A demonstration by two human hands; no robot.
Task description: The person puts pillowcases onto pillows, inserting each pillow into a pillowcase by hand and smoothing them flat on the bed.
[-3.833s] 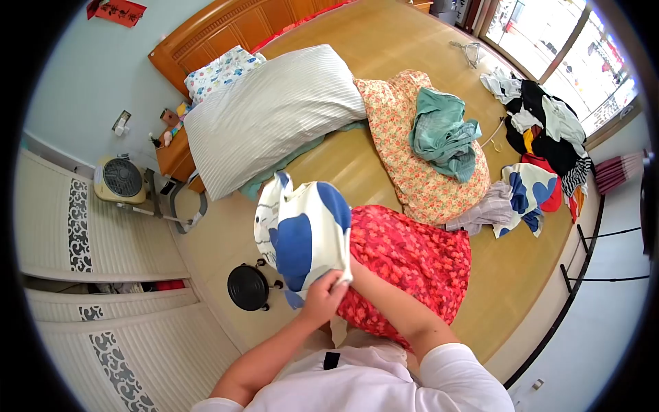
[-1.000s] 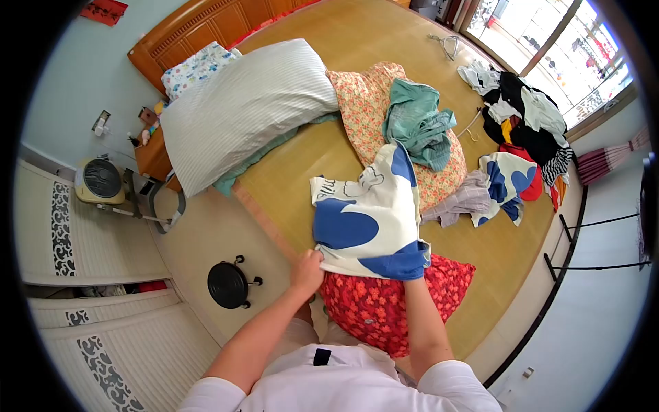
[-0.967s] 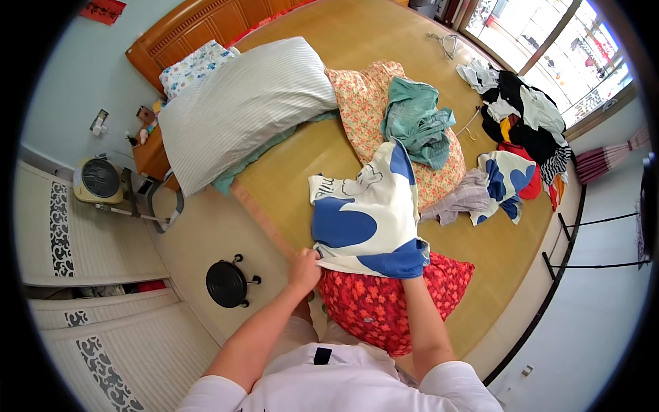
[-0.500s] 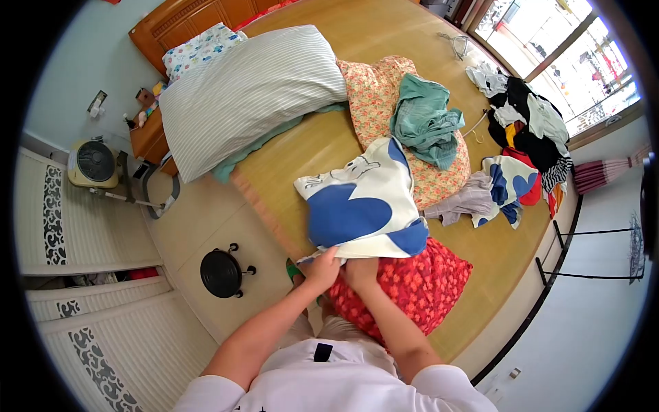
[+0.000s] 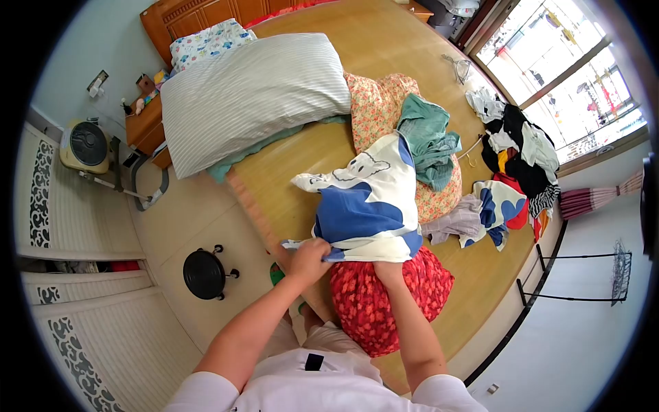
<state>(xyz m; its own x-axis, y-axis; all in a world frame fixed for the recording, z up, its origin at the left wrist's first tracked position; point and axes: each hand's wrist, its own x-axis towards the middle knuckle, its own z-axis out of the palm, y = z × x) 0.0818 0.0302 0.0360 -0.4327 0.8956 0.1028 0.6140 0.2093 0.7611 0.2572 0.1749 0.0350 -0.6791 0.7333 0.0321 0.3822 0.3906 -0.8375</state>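
A blue-and-white cloth (image 5: 364,220) with an animal outline lies spread on the bed in front of me. I cannot tell whether it is a pillowcase or a garment. My left hand (image 5: 309,261) is closed on its near left edge, where the fabric bunches. My right hand (image 5: 389,272) reaches under the near hem, so its fingers are hidden. Below the hem sits a red floral cushion (image 5: 405,299), close by my right wrist. Beyond the cloth, a crumpled green garment (image 5: 429,137) rests on an orange floral pillow (image 5: 381,96).
A greyish garment (image 5: 453,221) and another blue-and-white piece (image 5: 498,206) lie to the right, near a clothes pile (image 5: 525,147). A striped grey bedding bundle (image 5: 257,103) is at the far left of the bed (image 5: 274,178). A black stool (image 5: 204,273) stands on the floor.
My hands have moved apart, the left one leftward and the right one rightward along the hem. The near edge is spread wider, and more of the animal outline shows. The view has shifted slightly.
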